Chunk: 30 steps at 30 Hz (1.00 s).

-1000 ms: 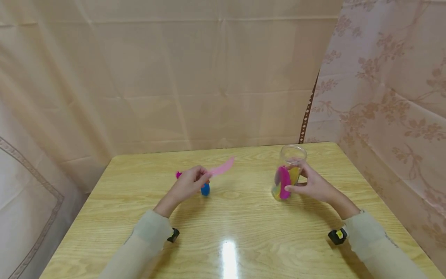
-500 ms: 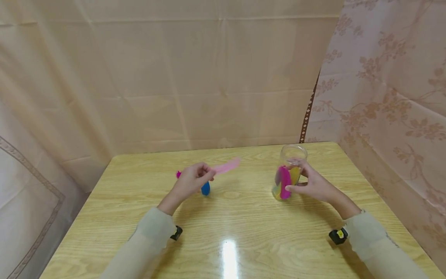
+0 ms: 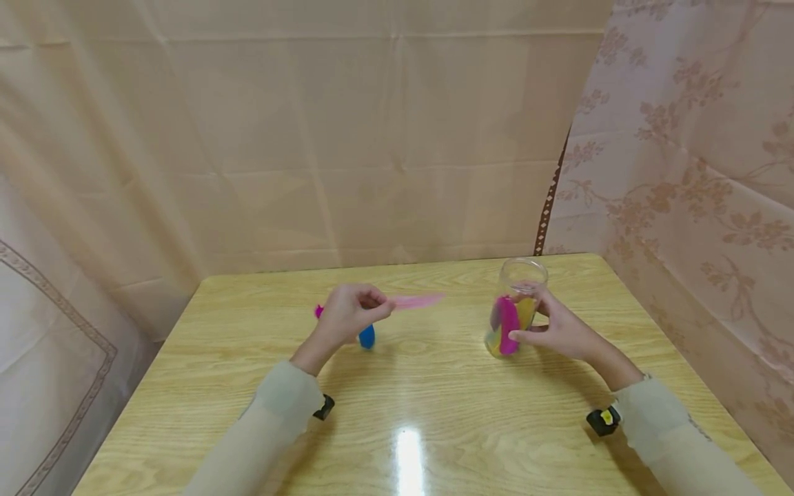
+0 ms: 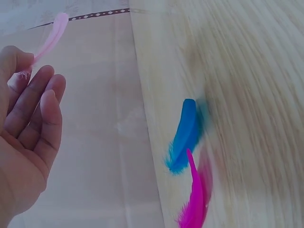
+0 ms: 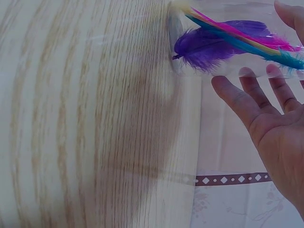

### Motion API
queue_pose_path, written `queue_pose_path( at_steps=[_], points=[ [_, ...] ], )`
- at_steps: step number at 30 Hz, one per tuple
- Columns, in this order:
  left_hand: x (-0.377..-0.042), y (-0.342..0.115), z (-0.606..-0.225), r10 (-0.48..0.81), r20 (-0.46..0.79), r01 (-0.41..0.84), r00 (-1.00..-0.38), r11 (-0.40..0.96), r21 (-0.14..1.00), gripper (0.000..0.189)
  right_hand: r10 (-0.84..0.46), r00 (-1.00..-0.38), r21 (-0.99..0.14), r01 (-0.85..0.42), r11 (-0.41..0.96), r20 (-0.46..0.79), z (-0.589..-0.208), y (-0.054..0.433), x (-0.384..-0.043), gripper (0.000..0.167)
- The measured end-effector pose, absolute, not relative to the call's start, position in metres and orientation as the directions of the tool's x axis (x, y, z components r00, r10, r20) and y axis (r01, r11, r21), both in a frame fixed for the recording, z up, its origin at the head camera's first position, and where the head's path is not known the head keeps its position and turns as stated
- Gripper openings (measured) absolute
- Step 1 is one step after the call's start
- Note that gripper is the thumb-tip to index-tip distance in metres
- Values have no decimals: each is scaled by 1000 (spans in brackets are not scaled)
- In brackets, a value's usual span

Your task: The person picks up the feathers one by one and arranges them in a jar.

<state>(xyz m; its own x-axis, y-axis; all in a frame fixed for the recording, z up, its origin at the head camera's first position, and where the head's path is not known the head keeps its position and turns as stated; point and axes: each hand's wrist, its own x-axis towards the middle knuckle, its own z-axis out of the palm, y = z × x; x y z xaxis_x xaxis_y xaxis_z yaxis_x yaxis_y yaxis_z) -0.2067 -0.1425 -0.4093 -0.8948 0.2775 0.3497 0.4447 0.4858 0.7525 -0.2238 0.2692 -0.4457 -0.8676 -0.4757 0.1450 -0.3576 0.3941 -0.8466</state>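
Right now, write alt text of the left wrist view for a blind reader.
A left hand pinches a pale pink feather by one end. In the picture's right half, a blue feather and a magenta feather lie on a wood-grained table.

Glare streaks the glossy table [image 3: 471, 420] (wrist views look hazy), shadows soft.

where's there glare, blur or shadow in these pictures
Head view: white glare on the tabletop, pink feather looks smeared; left wrist view: tinted reflections or shadows beside the blue feather and magenta feather; right wrist view: broad soft shadow across the tabletop.
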Motion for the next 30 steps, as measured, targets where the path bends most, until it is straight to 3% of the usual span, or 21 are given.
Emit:
queue_pose_path(
  at_steps=[8,17,30],
  points=[
    [-213,-130,-402,256,375,453,-891,457,766,15,-472,-870,-848,-353,395,142,-446,269,-223,85],
    [-220,-110,-390,279,314,408,-908,412,815,19,-476,-868,-845,-358,396,144,-447,271,-224,86],
    [-229,-70,-372,341,369,482,-865,357,800,11,-487,-860,-858,-361,366,154,-446,270,-224,83]
  ],
)
